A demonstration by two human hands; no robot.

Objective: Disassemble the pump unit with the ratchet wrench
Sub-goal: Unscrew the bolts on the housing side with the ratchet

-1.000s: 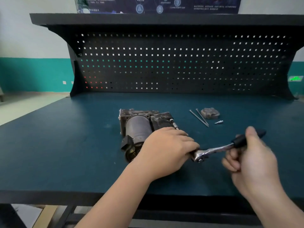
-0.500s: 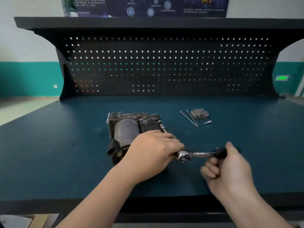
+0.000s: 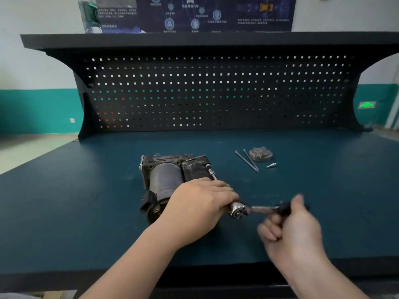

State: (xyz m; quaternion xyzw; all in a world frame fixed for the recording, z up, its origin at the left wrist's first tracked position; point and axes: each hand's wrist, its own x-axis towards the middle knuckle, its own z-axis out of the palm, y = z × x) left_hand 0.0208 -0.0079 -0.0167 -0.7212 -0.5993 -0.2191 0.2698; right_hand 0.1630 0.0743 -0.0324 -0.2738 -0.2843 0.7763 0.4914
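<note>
A pump unit (image 3: 170, 175) lies on the dark blue worktop (image 3: 64, 201), the left hand (image 3: 200, 203) curled over its near end beside the ratchet wrench (image 3: 252, 209) head, while the right hand (image 3: 291, 229) grips the wrench's black handle; loose bolts (image 3: 248, 161) rest nearby
</note>
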